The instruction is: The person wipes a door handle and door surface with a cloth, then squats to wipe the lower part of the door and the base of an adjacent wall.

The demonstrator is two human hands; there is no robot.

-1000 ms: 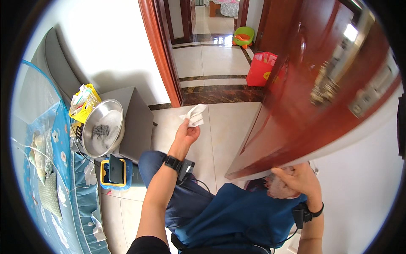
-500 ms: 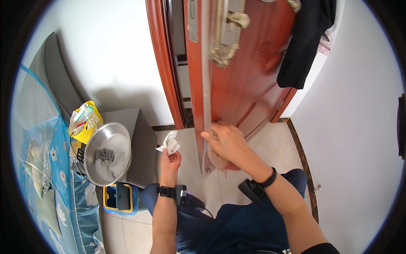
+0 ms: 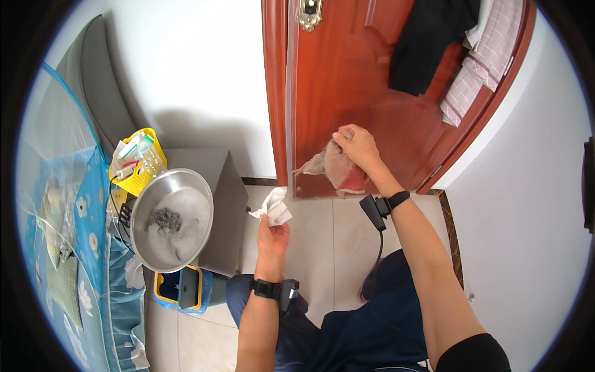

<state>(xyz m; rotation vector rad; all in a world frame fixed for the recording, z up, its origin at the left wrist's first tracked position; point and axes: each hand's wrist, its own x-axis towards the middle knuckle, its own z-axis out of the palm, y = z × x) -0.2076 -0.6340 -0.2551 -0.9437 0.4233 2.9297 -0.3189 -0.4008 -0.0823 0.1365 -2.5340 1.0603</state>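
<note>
My right hand (image 3: 357,147) is closed on a pale pink and red cloth (image 3: 342,170), held against the lower part of the reddish-brown wooden door (image 3: 331,80). One corner of the cloth spreads left toward the door's edge. Lower and to the left, my left hand (image 3: 273,239) pinches a crumpled white tissue (image 3: 273,208) above the tiled floor. The door stands closed in its frame, with part of its ornate handle plate (image 3: 308,13) at the top of the view. Both wrists wear black straps with small devices.
Left of me, a steel basin (image 3: 172,220) of suds with a dark scrubber sits by a grey cabinet (image 3: 232,211). A yellow basket (image 3: 137,180) holds small items. Below is a yellow-rimmed bin (image 3: 159,288). Black clothing (image 3: 427,46) hangs on the door. A blue bed net (image 3: 87,217) lies far left.
The door has swung from ajar to closed. My right hand has moved up and right with the cloth, from the door's edge to its face. My left hand still holds the tissue.
</note>
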